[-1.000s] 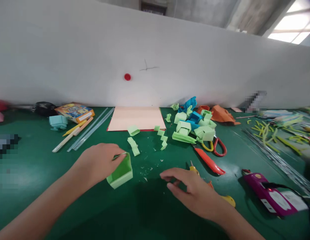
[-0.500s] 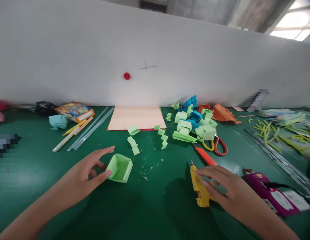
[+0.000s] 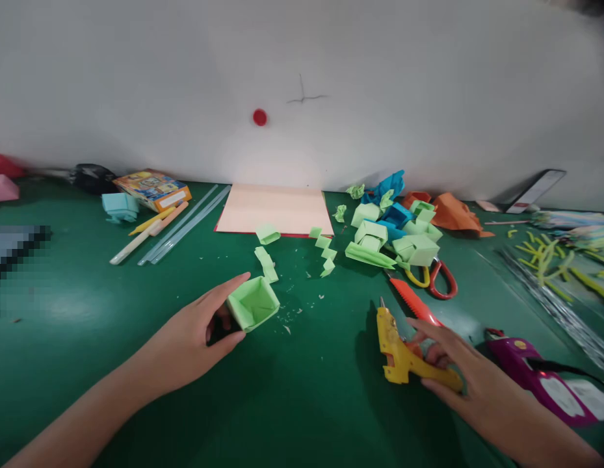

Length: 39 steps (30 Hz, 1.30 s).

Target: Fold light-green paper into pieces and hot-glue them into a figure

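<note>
One green table (image 3: pixel 306 377) is spreading before you. Your right hand (image 3: pixel 474 374) is curling about the glue gun (image 3: pixel 392 338) at its handle; whether it is gripping, I cannot tell. Your left hand (image 3: pixel 192 338) is pinching the box (image 3: pixel 257 305), which is opening upward. A paper strip (image 3: pixel 266 263) is lying just beyond.
</note>
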Available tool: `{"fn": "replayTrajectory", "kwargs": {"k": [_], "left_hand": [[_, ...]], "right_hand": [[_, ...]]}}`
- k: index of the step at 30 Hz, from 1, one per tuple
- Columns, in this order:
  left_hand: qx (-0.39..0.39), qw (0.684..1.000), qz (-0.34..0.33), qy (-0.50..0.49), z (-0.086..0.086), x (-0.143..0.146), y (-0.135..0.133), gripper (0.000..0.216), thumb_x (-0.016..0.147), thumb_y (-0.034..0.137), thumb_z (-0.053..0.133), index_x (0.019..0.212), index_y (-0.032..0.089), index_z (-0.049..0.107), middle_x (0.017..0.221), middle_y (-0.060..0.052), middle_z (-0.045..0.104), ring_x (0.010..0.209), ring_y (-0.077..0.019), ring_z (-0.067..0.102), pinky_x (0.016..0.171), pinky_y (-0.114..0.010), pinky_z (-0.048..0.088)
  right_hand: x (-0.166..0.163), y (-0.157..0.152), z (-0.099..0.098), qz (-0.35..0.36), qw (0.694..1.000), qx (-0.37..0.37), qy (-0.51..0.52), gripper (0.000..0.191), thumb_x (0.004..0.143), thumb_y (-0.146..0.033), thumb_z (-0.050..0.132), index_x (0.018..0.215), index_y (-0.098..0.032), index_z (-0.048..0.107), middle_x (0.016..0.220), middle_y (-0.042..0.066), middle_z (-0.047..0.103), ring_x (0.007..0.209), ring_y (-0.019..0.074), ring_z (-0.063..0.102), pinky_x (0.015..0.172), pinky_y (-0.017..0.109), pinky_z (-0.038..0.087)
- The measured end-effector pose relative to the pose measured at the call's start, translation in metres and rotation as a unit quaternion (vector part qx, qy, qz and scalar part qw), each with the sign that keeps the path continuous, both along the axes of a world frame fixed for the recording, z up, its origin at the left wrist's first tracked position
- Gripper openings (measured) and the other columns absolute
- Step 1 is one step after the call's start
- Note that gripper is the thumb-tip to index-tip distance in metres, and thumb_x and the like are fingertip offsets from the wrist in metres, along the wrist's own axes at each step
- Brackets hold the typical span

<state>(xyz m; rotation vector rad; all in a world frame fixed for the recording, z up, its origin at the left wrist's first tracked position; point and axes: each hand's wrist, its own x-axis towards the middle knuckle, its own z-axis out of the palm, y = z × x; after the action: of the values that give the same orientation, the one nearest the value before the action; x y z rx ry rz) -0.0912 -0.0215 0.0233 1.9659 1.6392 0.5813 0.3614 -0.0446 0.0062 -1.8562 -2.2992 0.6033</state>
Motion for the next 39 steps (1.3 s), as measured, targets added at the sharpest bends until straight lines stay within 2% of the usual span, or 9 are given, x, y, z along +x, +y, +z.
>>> {"fn": "replayTrajectory", "kwargs": {"k": [4, 11, 17, 23, 27, 30, 34, 37, 39], "left_hand": [[0.063, 0.997, -0.030, 0.032, -0.003, 0.006, -0.004, 0.039, 0.090, 0.038, 0.059, 0.128, 0.035, 0.064, 0.138, -0.005, 0.063, 0.088, -0.0198, 0.071, 0.068, -0.027, 0.057], [0.083, 0.990, -0.088, 0.069, -0.005, 0.004, -0.002, 0.028, 0.095, 0.035, 0.056, 0.119, 0.033, 0.069, 0.147, -0.005, 0.055, 0.115, -0.0252, 0.067, 0.089, -0.035, 0.059], [0.125, 0.990, -0.047, 0.040, -0.001, 0.003, -0.004, 0.033, 0.096, 0.036, 0.057, 0.127, 0.035, 0.067, 0.153, -0.007, 0.049, 0.087, -0.0189, 0.068, 0.069, -0.032, 0.059], [0.223, 0.972, -0.054, 0.049, -0.002, -0.004, -0.006, 0.030, 0.097, 0.022, 0.056, 0.122, 0.032, 0.069, 0.149, -0.009, 0.049, 0.097, -0.0189, 0.067, 0.085, -0.036, 0.060], [0.284, 0.955, -0.064, 0.066, -0.003, -0.006, -0.007, 0.031, 0.095, 0.015, 0.057, 0.118, 0.031, 0.071, 0.144, -0.008, 0.053, 0.096, -0.0182, 0.067, 0.086, -0.036, 0.059], [0.317, 0.944, -0.064, 0.062, -0.002, -0.005, -0.007, 0.036, 0.093, 0.010, 0.057, 0.120, 0.031, 0.068, 0.143, -0.008, 0.053, 0.098, -0.0185, 0.067, 0.087, -0.035, 0.058], [0.381, 0.919, 0.001, 0.104, 0.000, 0.003, -0.014, 0.037, 0.089, 0.009, 0.062, 0.117, 0.033, 0.067, 0.137, -0.008, 0.057, 0.109, -0.0279, 0.064, 0.096, -0.049, 0.049], [0.443, 0.885, 0.039, 0.138, 0.000, 0.017, -0.029, 0.042, 0.082, 0.011, 0.070, 0.115, 0.038, 0.069, 0.130, -0.006, 0.062, 0.110, -0.0331, 0.060, 0.097, -0.056, 0.041], [0.464, 0.878, 0.006, 0.116, 0.000, 0.030, -0.042, 0.044, 0.080, 0.012, 0.071, 0.115, 0.039, 0.069, 0.120, -0.005, 0.067, 0.104, -0.0312, 0.060, 0.092, -0.051, 0.042]], "right_hand": [[-0.002, 0.010, 0.000, -0.001, 0.999, 0.048, -0.009, 0.058, 0.098, -0.036, 0.052, 0.154, -0.036, 0.035, 0.153, 0.011, 0.046, 0.111, 0.0293, 0.071, 0.089, 0.042, 0.062], [-0.023, 0.027, 0.031, 0.107, 0.985, 0.129, -0.035, 0.049, 0.101, -0.042, 0.052, 0.149, -0.036, 0.043, 0.152, 0.008, 0.050, 0.138, 0.0317, 0.053, 0.108, 0.048, 0.051], [-0.071, 0.083, 0.068, 0.239, 0.959, 0.151, -0.039, 0.039, 0.101, -0.032, 0.050, 0.139, -0.033, 0.060, 0.145, 0.007, 0.058, 0.130, 0.0300, 0.058, 0.104, 0.046, 0.053], [-0.124, 0.157, 0.055, 0.308, 0.918, 0.216, -0.128, 0.053, 0.087, -0.002, 0.050, 0.132, -0.024, 0.065, 0.145, 0.010, 0.059, 0.123, 0.0316, 0.057, 0.092, 0.048, 0.057], [-0.139, 0.168, 0.052, 0.327, 0.903, 0.218, -0.176, 0.033, 0.086, -0.002, 0.054, 0.102, -0.020, 0.076, 0.133, 0.013, 0.065, 0.114, 0.0323, 0.059, 0.081, 0.043, 0.056], [-0.138, 0.153, 0.060, 0.313, 0.920, 0.211, -0.104, 0.020, 0.092, -0.012, 0.057, 0.090, -0.020, 0.075, 0.122, 0.011, 0.069, 0.109, 0.0301, 0.060, 0.082, 0.042, 0.054], [-0.128, 0.114, 0.070, 0.210, 0.960, 0.124, 0.137, 0.007, 0.093, -0.024, 0.064, 0.090, -0.021, 0.069, 0.118, 0.008, 0.068, 0.098, 0.0215, 0.063, 0.081, 0.035, 0.053], [-0.120, 0.084, 0.067, 0.089, 0.942, 0.068, 0.316, 0.013, 0.091, -0.032, 0.069, 0.085, -0.021, 0.068, 0.105, 0.005, 0.068, 0.082, 0.0164, 0.059, 0.071, 0.030, 0.051], [-0.117, 0.068, 0.060, 0.036, 0.907, 0.027, 0.420, 0.018, 0.089, -0.037, 0.072, 0.082, -0.020, 0.070, 0.092, 0.003, 0.065, 0.076, 0.0150, 0.056, 0.066, 0.027, 0.050]]}}
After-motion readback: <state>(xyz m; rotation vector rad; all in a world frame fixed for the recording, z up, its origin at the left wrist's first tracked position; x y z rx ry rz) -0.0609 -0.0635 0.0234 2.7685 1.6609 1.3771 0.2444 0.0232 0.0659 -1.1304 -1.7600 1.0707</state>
